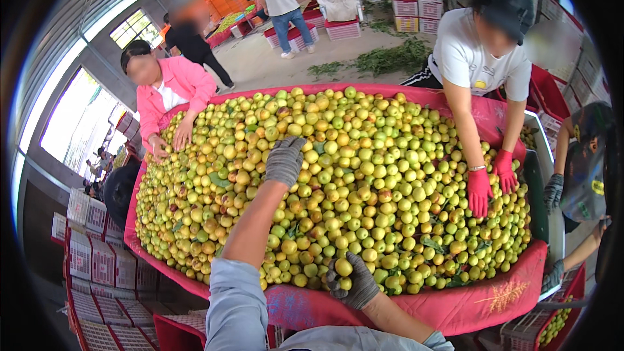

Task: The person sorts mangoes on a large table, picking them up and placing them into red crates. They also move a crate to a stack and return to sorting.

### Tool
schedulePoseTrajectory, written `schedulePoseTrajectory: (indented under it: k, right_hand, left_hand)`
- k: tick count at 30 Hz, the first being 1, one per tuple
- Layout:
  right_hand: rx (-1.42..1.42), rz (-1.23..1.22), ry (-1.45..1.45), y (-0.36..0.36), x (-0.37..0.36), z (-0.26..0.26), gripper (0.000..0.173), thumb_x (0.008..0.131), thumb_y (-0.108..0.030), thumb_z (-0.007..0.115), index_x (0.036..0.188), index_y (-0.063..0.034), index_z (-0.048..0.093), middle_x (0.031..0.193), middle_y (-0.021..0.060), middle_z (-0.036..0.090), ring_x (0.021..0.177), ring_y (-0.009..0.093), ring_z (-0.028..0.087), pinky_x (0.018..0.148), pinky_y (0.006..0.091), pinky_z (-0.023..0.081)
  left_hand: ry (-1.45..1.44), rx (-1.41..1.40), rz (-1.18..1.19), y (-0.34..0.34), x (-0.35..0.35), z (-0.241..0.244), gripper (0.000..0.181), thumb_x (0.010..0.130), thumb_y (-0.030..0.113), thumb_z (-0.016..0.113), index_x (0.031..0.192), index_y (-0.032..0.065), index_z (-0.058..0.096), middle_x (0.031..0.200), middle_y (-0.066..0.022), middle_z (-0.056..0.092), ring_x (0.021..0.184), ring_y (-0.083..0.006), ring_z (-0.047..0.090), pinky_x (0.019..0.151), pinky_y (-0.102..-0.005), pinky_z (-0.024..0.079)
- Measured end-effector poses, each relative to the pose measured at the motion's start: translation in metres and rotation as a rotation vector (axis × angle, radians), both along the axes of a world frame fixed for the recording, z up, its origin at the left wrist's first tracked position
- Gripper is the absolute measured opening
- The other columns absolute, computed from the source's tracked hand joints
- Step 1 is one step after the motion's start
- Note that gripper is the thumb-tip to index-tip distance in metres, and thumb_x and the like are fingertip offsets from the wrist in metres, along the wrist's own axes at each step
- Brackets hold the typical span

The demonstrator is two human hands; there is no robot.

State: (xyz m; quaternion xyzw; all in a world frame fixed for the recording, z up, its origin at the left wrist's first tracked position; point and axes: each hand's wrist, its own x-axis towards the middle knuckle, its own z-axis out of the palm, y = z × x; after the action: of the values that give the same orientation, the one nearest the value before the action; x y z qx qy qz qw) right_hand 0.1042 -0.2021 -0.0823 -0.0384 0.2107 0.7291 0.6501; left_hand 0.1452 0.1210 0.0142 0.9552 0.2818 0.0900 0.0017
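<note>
A broad heap of small yellow-green fruit (390, 170), some with reddish-brown patches, fills a table lined with red quilted cloth (468, 304). My left hand (286, 161), in a grey striped knit glove, reaches to the middle of the heap with its back up; its fingertips rest on the fruit, and whether they grip any is hidden. Close to the near edge, my right hand (353, 280), in a like glove, is turned palm up with its fingers curled around a couple of the fruits (343, 266). Green leaves (219, 180) lie scattered among the fruit.
Across the table, a person in pink (170, 83) touches the heap at left. Another, with red gloves (479, 192), works at right. Further gloved hands (553, 192) are at the right edge. Crates (102, 263) stand lower left; a red crate (180, 334) sits below the near edge.
</note>
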Motion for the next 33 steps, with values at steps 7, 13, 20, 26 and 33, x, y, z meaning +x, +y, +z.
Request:
schedulePoseTrajectory:
  k: [7,13,20,26,33]
  right_hand:
    - [0.013,-0.036,-0.099,-0.001,0.004,0.008,0.046,0.098,-0.050,0.050,0.104,-0.0051,0.059,0.086,0.0103,0.065,0.063,0.018,0.060,0.041,0.0225,0.043]
    - [0.128,-0.030,-0.121,-0.001,0.003,-0.008,0.050,0.093,-0.055,0.057,0.113,-0.0097,0.061,0.091,0.0075,0.063,0.072,0.017,0.060,0.046,0.0207,0.045]
    - [0.034,0.045,-0.119,-0.003,0.002,-0.005,0.045,0.096,-0.054,0.053,0.109,-0.0117,0.061,0.088,0.0080,0.065,0.068,0.018,0.062,0.045,0.0223,0.045]
    - [0.046,0.023,-0.085,-0.001,0.002,-0.006,0.045,0.099,-0.052,0.048,0.105,-0.0094,0.061,0.085,0.0076,0.066,0.066,0.019,0.063,0.043,0.0224,0.045]
    - [0.063,0.034,-0.145,-0.001,-0.004,-0.009,0.047,0.097,-0.054,0.050,0.109,-0.0094,0.061,0.086,0.0109,0.067,0.064,0.019,0.063,0.046,0.0233,0.047]
  left_hand:
    - [0.483,0.106,-0.008,0.030,0.040,-0.022,0.052,0.092,0.012,0.060,0.143,0.0161,0.050,0.151,-0.0097,0.044,0.139,-0.0327,0.039,0.117,-0.0421,0.034]
    - [0.012,-0.301,0.093,0.012,0.026,-0.017,0.051,0.089,0.022,0.071,0.136,0.0108,0.055,0.139,-0.0138,0.054,0.128,-0.0320,0.051,0.112,-0.0426,0.041]
    - [-0.982,-1.743,-0.058,-0.023,0.006,-0.029,0.040,0.091,0.010,0.069,0.129,0.0041,0.059,0.118,-0.0118,0.066,0.105,-0.0251,0.067,0.086,-0.0391,0.060]
    - [-1.110,-2.123,-0.088,-0.030,0.029,-0.022,0.040,0.086,0.011,0.073,0.124,0.0069,0.062,0.119,-0.0129,0.065,0.098,-0.0275,0.069,0.087,-0.0398,0.062]
    - [-0.171,-0.283,-0.120,0.000,0.086,-0.012,0.034,0.092,0.016,0.065,0.126,0.0099,0.063,0.121,-0.0088,0.066,0.103,-0.0268,0.066,0.089,-0.0370,0.056]
